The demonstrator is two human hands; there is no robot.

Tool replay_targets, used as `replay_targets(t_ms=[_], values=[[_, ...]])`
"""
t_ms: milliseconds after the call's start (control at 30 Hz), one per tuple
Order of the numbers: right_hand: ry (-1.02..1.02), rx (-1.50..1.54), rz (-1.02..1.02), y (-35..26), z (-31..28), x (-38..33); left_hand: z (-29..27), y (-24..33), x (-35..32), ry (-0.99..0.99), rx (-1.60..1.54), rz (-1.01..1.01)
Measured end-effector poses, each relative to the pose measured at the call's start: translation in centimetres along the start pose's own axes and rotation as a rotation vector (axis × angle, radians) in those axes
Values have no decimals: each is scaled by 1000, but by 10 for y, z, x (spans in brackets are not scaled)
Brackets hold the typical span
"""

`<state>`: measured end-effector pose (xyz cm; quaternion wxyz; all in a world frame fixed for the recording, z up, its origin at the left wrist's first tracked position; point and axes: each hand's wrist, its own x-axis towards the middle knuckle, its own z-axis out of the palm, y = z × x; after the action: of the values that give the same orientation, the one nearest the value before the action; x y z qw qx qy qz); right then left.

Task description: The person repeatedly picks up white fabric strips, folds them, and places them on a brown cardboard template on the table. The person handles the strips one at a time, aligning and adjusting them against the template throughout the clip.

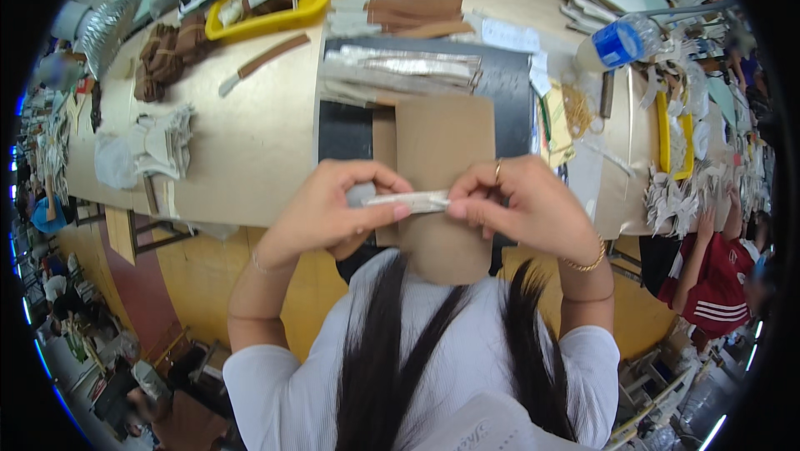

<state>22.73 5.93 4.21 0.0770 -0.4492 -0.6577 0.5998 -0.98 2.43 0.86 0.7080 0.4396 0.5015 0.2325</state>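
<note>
Between my left hand [332,203] and right hand [533,201] I pinched a pale strip [427,202]; uneven pulling might've creased it.

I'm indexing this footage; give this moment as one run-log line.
left hand: pinching white strip at left end | right hand: pinching its right end | strip: held over tan board

From my end I count the wearer's two hands [317,209] [542,209], one white piece [428,202] between them, two yellow trays [268,24] [664,136], one bottle [617,44], one ring [498,171] and one gold bracelet [587,266]; the stacked brown strips [412,12] overlap too much for me to number.
</note>
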Motion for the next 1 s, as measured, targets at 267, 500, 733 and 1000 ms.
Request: replay_targets(t_ms=[267, 500, 733, 1000], values=[[-39, 7, 41, -2, -2, 7, -6, -10, 22, -191, 16, 63], [-31, -53, -5, -2, -2, 7, -4, 14, 18, -222, -5, -223], [53, -107, -4, 2, 3, 8, -4, 6, 19, -225, 15, -160], [181, -247, -80, 1, 12, 7, -2, 4, 23, -255, 3, -113]])
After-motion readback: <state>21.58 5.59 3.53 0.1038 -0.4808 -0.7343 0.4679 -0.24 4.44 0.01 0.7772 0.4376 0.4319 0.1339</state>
